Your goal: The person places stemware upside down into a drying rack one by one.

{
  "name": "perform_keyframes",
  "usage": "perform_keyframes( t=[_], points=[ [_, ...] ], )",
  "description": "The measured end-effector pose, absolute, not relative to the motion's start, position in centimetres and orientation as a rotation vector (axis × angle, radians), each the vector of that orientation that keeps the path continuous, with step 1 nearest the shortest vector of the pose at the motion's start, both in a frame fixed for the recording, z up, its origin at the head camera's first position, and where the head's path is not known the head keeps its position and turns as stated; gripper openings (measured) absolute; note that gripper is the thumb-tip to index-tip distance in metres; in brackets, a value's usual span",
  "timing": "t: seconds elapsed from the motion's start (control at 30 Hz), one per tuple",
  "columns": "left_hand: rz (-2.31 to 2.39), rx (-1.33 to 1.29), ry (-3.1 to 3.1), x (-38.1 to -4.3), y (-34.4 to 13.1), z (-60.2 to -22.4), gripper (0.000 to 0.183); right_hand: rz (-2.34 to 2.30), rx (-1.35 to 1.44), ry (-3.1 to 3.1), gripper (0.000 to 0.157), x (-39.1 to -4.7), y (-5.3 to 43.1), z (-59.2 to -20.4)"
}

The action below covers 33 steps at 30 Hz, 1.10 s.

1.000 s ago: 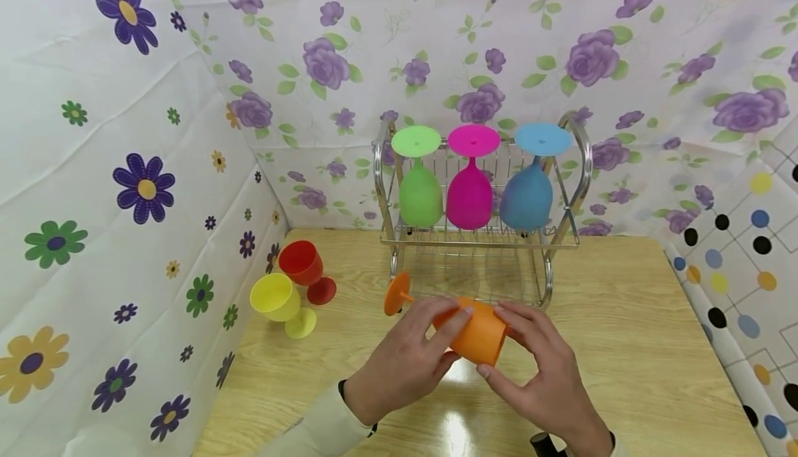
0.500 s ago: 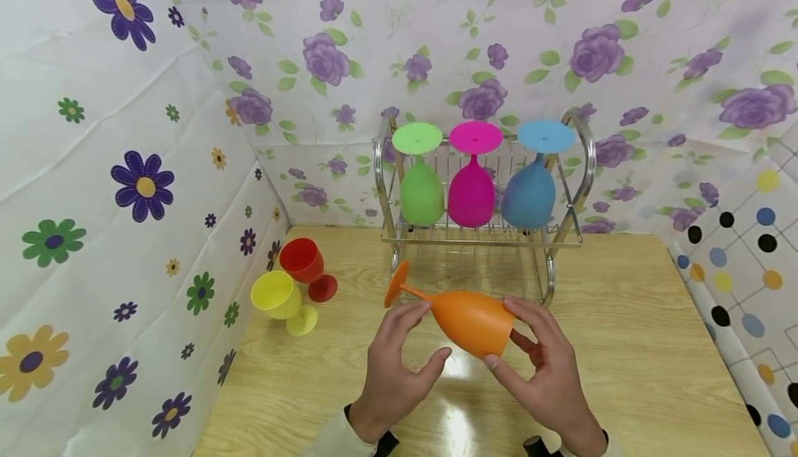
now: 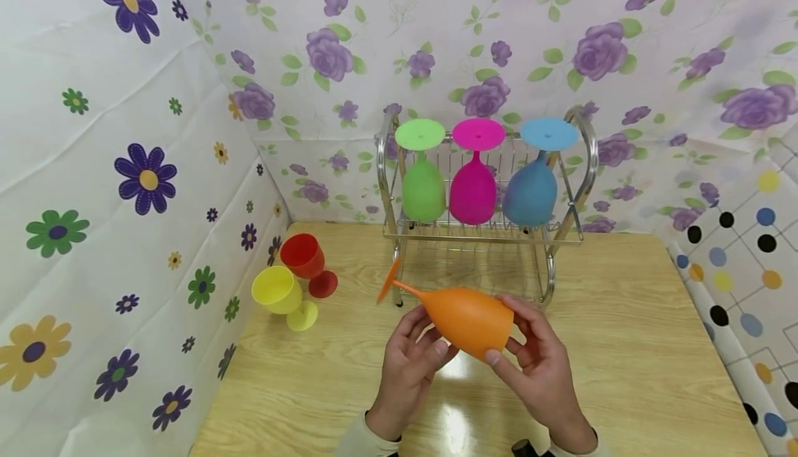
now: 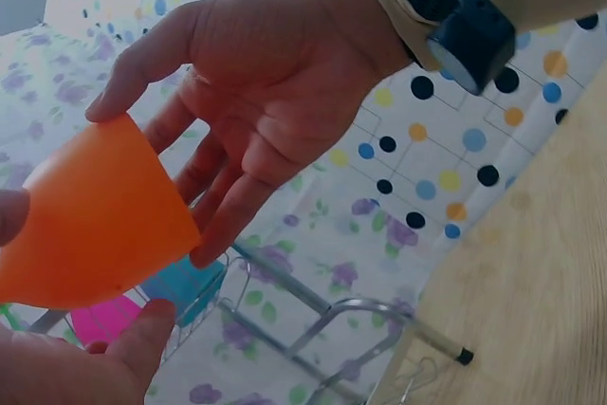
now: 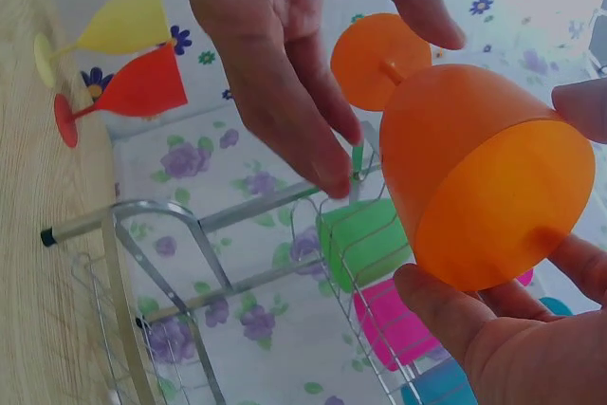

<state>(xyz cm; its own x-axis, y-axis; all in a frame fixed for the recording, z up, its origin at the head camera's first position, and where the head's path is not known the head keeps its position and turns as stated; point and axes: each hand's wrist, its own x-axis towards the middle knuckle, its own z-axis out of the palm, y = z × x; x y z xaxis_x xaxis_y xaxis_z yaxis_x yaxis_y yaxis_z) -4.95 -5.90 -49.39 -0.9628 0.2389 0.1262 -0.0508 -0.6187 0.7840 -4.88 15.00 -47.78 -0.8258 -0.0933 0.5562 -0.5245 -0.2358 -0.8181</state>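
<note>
An orange goblet [image 3: 470,320] is held above the table, tilted on its side, its foot pointing left and its mouth right. My right hand [image 3: 542,367] grips it near the rim, thumb in front and fingers behind, as the left wrist view also shows on the goblet [image 4: 104,215]. Beside the bowl's left underside is my left hand [image 3: 408,367], its fingers loosely bent. In the right wrist view, a gap shows between the left hand [image 5: 275,54] and the goblet [image 5: 436,130], whose open mouth faces the camera.
Behind, a metal dish rack [image 3: 480,239] bears upside-down green [image 3: 424,190], pink [image 3: 472,190] and blue goblets [image 3: 530,194] on its upper tier. Red [image 3: 302,256] and yellow goblets [image 3: 276,291] stand upright on the wooden table [image 3: 636,318] at left. Patterned sheets line the walls.
My left hand has let go of the orange goblet's bowl, drawn back, then come close under it again. The right hand keeps its grip at the rim while the foot tips slightly.
</note>
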Motion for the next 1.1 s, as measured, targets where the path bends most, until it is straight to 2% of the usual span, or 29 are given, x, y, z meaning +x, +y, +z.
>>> perform_keyframes(
  t=[0.23,0.47,0.63,1.1],
  points=[
    [2.719,0.518,1.143,-5.5,-5.3,-49.5,0.057,2.199,0.752,-1.668,0.071,-4.7,14.2,-47.6],
    [2.706,0.534,1.137,-6.1,-5.2,-49.5,0.056,2.185,0.753,-1.683,0.071,-4.7,14.3,-47.7],
    [2.693,0.508,1.221,-6.7,-5.2,-49.7,0.061,2.097,0.712,-1.801,0.071,-4.9,15.3,-48.0],
    [2.521,0.532,1.772,-8.7,-5.1,-50.7,0.066,1.721,0.269,-2.237,0.059,-6.4,19.4,-49.3]
  ],
)
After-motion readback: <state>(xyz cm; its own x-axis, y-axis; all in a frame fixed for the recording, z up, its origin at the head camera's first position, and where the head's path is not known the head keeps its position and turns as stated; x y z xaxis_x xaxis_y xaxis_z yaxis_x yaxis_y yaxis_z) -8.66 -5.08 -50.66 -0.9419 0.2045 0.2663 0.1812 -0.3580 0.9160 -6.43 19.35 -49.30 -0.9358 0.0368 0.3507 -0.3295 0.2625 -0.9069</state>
